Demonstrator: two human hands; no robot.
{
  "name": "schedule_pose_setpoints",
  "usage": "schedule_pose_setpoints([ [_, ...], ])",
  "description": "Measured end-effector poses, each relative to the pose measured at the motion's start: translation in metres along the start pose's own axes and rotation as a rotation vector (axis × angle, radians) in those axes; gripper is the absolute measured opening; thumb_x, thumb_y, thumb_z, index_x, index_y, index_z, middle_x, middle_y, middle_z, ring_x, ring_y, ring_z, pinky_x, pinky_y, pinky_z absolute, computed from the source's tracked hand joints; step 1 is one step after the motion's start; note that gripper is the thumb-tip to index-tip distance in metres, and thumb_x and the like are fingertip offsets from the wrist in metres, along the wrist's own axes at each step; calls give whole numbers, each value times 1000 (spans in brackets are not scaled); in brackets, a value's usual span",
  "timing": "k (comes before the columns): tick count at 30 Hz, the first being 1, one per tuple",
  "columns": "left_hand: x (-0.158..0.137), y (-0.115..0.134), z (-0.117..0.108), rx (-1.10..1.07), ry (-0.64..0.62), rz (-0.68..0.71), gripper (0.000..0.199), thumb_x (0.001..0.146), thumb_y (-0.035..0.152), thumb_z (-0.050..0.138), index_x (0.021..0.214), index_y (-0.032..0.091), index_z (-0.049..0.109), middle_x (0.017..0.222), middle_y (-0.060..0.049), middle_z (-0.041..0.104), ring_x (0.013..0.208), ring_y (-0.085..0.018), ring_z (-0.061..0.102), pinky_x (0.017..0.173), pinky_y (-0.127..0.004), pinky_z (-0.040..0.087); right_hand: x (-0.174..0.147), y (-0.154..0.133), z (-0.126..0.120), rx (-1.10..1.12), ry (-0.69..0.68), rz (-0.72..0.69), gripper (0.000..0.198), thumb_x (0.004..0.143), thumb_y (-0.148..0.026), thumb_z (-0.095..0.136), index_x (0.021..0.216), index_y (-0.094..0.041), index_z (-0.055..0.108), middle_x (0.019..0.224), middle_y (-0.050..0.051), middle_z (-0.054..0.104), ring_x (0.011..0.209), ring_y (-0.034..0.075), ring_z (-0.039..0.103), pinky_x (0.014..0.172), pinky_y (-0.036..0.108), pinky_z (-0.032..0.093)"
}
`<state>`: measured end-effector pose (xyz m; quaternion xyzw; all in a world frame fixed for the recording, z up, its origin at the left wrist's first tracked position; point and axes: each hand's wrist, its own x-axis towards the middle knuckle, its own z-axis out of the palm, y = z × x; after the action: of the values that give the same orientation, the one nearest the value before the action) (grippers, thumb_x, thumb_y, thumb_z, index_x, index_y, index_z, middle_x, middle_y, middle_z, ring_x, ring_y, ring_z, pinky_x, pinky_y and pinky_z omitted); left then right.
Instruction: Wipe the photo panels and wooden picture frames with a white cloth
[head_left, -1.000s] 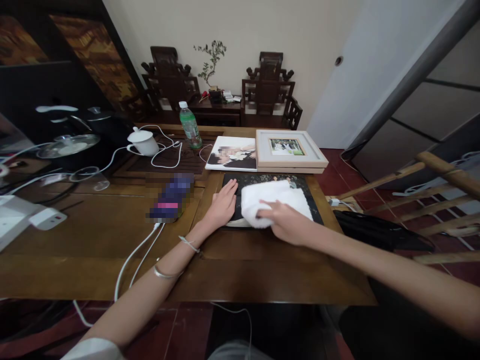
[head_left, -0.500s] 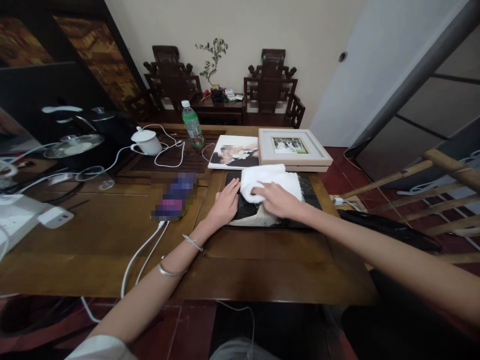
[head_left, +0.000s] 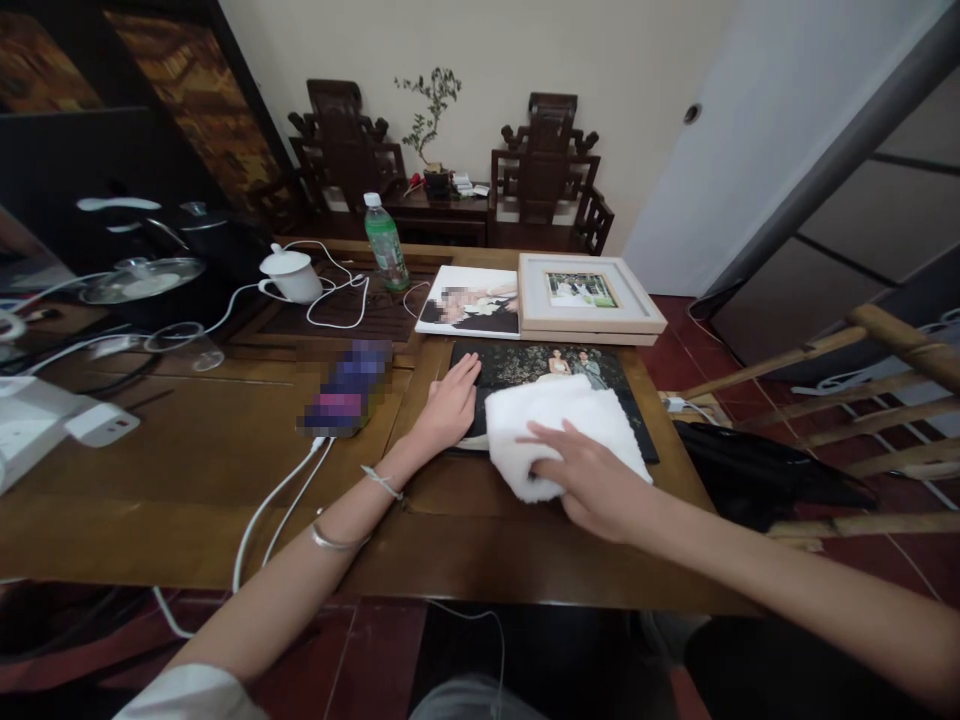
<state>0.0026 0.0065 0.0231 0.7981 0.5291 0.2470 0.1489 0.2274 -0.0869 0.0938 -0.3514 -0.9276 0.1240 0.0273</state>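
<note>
A dark photo panel point(head_left: 517, 365) showing two people lies flat on the wooden table. On its left edge rests my left hand point(head_left: 450, 402), fingers stretched out and flat. My right hand point(head_left: 589, 470) grips a folded white towel point(head_left: 517, 425), which lies over the lower part of the panel and overhangs its near edge. The towel hides much of the picture's bottom half. Just behind the panel are a white-edged photo print point(head_left: 480, 302) and a light wood picture frame point(head_left: 637, 312).
To the left lie a phone point(head_left: 345, 390) with white cables and a clear plastic cup point(head_left: 187, 347). Farther back stand a white lidded cup point(head_left: 290, 275), a green-labelled bottle point(head_left: 386, 243) and a dark kettle point(head_left: 217, 245). A wooden chair point(head_left: 900, 345) is at the right.
My right hand has drawn the towel toward me and slightly right, uncovering the upper part of the panel with its two figures. My left hand stays on the left edge.
</note>
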Motion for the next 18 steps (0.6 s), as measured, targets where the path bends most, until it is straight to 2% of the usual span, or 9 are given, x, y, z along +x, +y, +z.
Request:
schedule_pose_setpoints([
  [5, 2, -3, 1, -58, 14, 2, 47, 92, 17, 31, 138, 13, 42, 149, -14, 36, 140, -26, 29, 107, -56, 31, 51, 40, -12, -110, 76, 111, 52, 70, 2, 40, 116, -13, 60, 133, 23, 51, 126, 31, 47, 100, 53, 37],
  [8, 2, -3, 0, -185, 125, 39, 45, 93, 21, 32, 133, 9, 48, 143, -16, 45, 137, -24, 36, 110, -48, 31, 80, 48, -15, -147, 119, 135, 51, 74, 0, 39, 119, -13, 58, 127, 23, 55, 119, 32, 52, 96, 52, 39],
  [10, 1, -2, -2, -279, 239, 57, 45, 95, 27, 31, 130, 8, 51, 138, -16, 51, 133, -22, 42, 112, -42, 31, 93, 44, -13, -161, 129, 137, 51, 75, 0, 39, 120, -13, 58, 126, 22, 56, 123, 34, 48, 96, 56, 37],
  [13, -2, 4, -7, -386, 355, 34, 48, 98, 36, 30, 128, 9, 55, 135, -14, 55, 130, -22, 46, 112, -39, 33, 98, 28, -8, -148, 67, 45, 53, 73, 2, 39, 118, -16, 60, 133, 17, 53, 134, 35, 33, 100, 63, 30],
  [15, -4, 7, -10, -424, 379, 19, 50, 98, 40, 28, 128, 10, 55, 136, -13, 54, 132, -22, 44, 112, -38, 31, 92, 17, -5, -128, 14, -47, 53, 72, 4, 40, 116, -16, 60, 136, 15, 52, 137, 34, 29, 102, 64, 27],
  [18, -6, 9, -11, -418, 371, 26, 52, 99, 41, 25, 131, 12, 53, 138, -12, 52, 135, -21, 38, 114, -38, 28, 73, 3, -5, -76, -51, -149, 50, 72, 4, 41, 112, -15, 62, 127, 17, 58, 137, 30, 30, 105, 61, 25],
])
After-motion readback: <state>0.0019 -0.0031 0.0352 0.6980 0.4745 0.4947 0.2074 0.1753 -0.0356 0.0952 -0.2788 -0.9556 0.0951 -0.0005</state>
